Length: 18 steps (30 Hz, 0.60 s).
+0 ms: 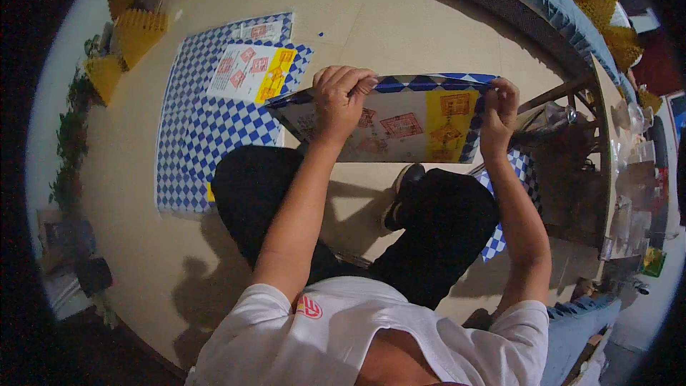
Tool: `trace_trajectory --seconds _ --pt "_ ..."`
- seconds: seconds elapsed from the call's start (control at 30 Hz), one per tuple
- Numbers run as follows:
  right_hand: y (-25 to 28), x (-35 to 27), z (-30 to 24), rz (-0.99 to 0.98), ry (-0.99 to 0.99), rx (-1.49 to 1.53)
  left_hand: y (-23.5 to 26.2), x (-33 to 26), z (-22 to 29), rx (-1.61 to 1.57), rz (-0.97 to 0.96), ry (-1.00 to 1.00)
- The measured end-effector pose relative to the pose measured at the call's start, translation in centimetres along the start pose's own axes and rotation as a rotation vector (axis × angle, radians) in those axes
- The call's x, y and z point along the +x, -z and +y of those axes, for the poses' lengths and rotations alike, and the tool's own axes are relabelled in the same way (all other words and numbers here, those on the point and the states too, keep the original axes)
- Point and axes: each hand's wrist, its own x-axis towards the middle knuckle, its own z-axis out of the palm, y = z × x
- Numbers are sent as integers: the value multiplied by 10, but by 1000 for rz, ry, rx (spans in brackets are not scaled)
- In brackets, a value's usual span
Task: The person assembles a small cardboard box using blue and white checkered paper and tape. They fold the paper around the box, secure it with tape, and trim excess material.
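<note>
I hold a flat cardboard sheet [411, 125] with a blue-and-white checked border, a white middle with red stamps and a yellow panel, above my knees. My left hand [341, 100] grips its upper left edge, fingers curled over the top. My right hand [499, 111] pinches the upper right corner. The sheet looks partly folded along its top edge. My legs in black trousers [443, 221] are below it.
Several similar checked sheets [207, 121] lie flat on the beige floor to the left. Yellow foam pieces [136, 28] are stacked at the far left and top right. A wooden table [572, 171] with clear bags stands at the right. Another checked sheet [525, 171] lies under my right leg.
</note>
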Motion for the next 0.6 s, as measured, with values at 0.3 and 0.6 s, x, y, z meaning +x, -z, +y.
trace_trajectory --seconds 0.3,0.6 --pt "-6 -12 131 352 -100 30 -89 37 -64 109 -207 -229" --pt "18 -82 269 217 -120 -73 -174 -39 -131 209 -212 -128"
